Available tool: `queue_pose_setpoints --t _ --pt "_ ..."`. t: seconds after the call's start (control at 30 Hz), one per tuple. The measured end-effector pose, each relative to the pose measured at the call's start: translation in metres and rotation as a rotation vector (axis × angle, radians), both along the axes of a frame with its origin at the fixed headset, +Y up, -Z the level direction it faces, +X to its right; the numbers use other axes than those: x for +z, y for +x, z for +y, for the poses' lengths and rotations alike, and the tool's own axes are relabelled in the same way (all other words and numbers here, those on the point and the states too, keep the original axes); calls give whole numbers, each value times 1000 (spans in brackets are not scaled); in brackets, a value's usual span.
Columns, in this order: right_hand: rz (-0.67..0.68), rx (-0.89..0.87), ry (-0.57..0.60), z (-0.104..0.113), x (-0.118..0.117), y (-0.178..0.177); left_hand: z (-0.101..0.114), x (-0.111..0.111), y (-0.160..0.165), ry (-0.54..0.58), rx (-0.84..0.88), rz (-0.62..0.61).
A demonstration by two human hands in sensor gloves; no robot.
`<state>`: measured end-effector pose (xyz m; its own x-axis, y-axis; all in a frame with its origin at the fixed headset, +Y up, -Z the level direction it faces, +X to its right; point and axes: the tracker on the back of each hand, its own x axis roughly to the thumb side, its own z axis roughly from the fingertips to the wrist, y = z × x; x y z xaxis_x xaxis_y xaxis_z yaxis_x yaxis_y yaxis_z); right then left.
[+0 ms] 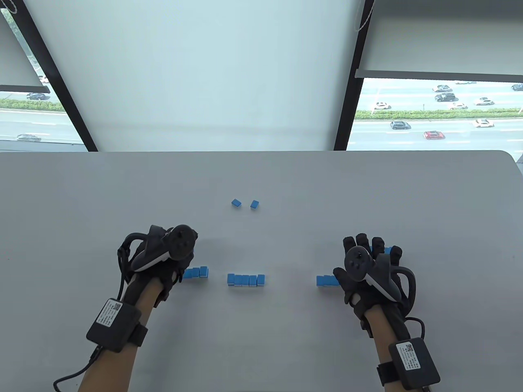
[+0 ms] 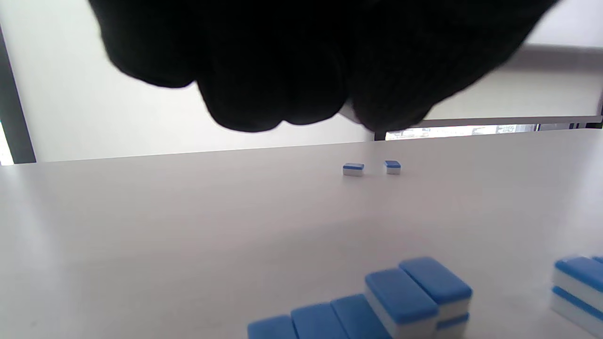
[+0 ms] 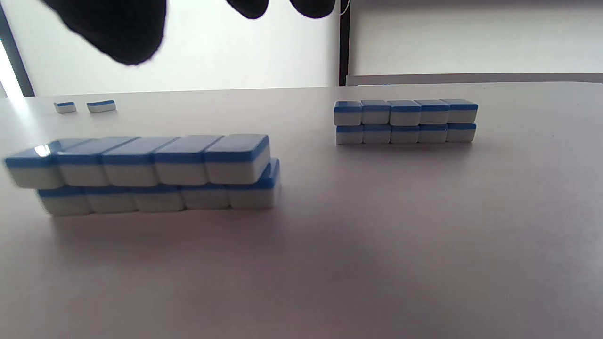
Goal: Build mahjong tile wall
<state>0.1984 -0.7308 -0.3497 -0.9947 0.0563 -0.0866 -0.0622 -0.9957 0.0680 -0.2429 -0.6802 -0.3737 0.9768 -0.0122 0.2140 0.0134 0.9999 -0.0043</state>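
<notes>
Blue-backed white mahjong tiles stand in short rows near the table's front. My left hand point(image 1: 171, 253) hovers by the left row point(image 1: 196, 272). In the left wrist view this row point(image 2: 377, 306) is one layer, with a second layer at its right end. My curled fingers point(image 2: 264, 70) hang above it, holding nothing. A middle row point(image 1: 246, 279) is two layers high. My right hand point(image 1: 367, 253) is spread over two two-layer rows, a near one point(image 3: 141, 174) and a far one point(image 3: 405, 121), and touches neither. Two loose tiles point(image 1: 245, 203) lie farther back.
The grey table point(image 1: 81, 196) ends at a far edge below a window with blinds. The two loose tiles also show in the left wrist view point(image 2: 372, 168) and the right wrist view point(image 3: 85, 107). Cables run from both wrist units.
</notes>
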Motion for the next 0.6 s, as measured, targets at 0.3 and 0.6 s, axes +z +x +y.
queue_pose_setpoints --t 0.3,0.6 --pt "-11 7 -26 -6 -2 0 -48 17 -17 -47 51 26" --pt "-20 14 -30 -6 -2 1 -67 11 -15 -92 50 25"
